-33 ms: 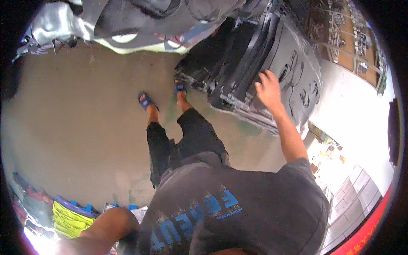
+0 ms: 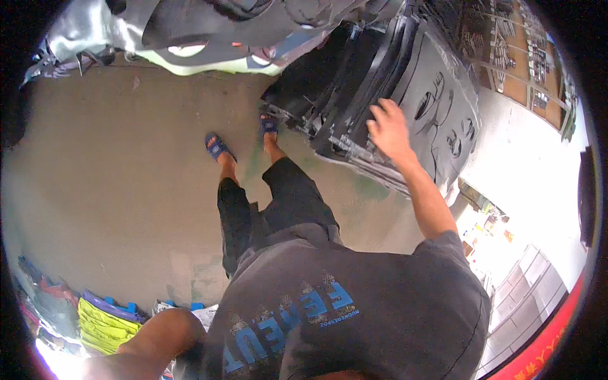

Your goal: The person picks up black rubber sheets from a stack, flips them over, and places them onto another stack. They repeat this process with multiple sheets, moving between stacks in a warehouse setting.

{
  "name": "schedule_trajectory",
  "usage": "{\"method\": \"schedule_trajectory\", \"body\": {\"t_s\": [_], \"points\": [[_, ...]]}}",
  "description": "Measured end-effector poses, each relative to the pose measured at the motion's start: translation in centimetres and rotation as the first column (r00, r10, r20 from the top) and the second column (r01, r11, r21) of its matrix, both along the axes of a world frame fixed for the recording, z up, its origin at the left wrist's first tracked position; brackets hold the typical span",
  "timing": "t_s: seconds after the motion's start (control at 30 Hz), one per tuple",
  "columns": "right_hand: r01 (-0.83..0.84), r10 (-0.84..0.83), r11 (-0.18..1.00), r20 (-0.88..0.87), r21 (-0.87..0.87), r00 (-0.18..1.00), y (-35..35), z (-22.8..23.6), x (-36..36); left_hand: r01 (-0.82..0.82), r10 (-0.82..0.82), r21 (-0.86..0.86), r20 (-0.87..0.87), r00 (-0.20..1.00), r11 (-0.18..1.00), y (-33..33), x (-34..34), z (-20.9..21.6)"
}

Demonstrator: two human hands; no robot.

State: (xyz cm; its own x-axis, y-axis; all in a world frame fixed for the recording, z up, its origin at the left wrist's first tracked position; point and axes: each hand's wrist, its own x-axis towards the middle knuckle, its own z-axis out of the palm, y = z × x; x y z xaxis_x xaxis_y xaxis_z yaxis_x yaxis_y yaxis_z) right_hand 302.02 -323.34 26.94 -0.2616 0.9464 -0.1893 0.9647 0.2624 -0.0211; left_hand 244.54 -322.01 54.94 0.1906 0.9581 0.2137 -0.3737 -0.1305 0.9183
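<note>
My right hand [image 2: 389,132] reaches over the left edge of a thick stack of large grey and black sheets [image 2: 361,82]. Its fingers are apart and slightly bent, with nothing seen between them; whether the fingertips touch the stack I cannot tell. The top sheet [image 2: 437,126] is grey with black line drawing and dark oval shapes, and a shiny clear film shows along its far edge. Of my left arm [image 2: 158,339] only the bent elbow and part of the forearm show at the lower left; the left hand is out of view.
Dark sheets [image 2: 209,31] and a pale green-edged sheet [image 2: 183,66] lie along the far side. Folded yellow-green cloth [image 2: 104,326] and other coloured cloths are at the lower left. A white wall [image 2: 506,152] and a rack [image 2: 506,50] stand right. My sandalled feet are on the brown floor [image 2: 114,183].
My right hand has shifted slightly left and away from me, toward the stack's left edge. The stack has not visibly moved.
</note>
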Motion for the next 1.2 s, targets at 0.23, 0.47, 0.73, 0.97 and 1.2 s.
{"method": "schedule_trajectory", "body": {"t_s": [0.23, 0.47, 0.73, 0.97, 1.2], "points": [[-0.146, 0.330, 0.738, 0.163, -0.659, 0.930, -1.3, -6.9, -13.0, -0.109, 0.110, -0.035, 0.021, 0.994, 0.993, -5.2, -5.8, -1.9], [-0.005, 0.451, 0.598, 0.332, -0.801, 0.828, -0.6, -9.6, -14.6, -0.540, 0.559, -0.233, 0.015, 0.829, 0.809, -12.1, -7.7, -13.8], [-0.079, 0.388, 0.685, 0.271, -0.724, 0.881, 9.6, -31.5, -11.6, -0.393, 0.169, -0.802, -0.356, 0.919, 0.449, -16.6, 5.5, -42.9], [-0.049, 0.454, 0.667, 0.353, -0.743, 0.818, 17.3, -51.1, -8.3, -0.204, 0.138, -0.924, -0.167, 0.976, 0.323, -18.5, 19.3, -62.5], [-0.222, 0.710, 0.465, 0.211, -0.857, 0.672, 19.0, -46.0, -9.7, -0.058, 0.246, -0.975, -0.004, 0.969, 0.215, -17.2, 21.5, -67.4]]}}
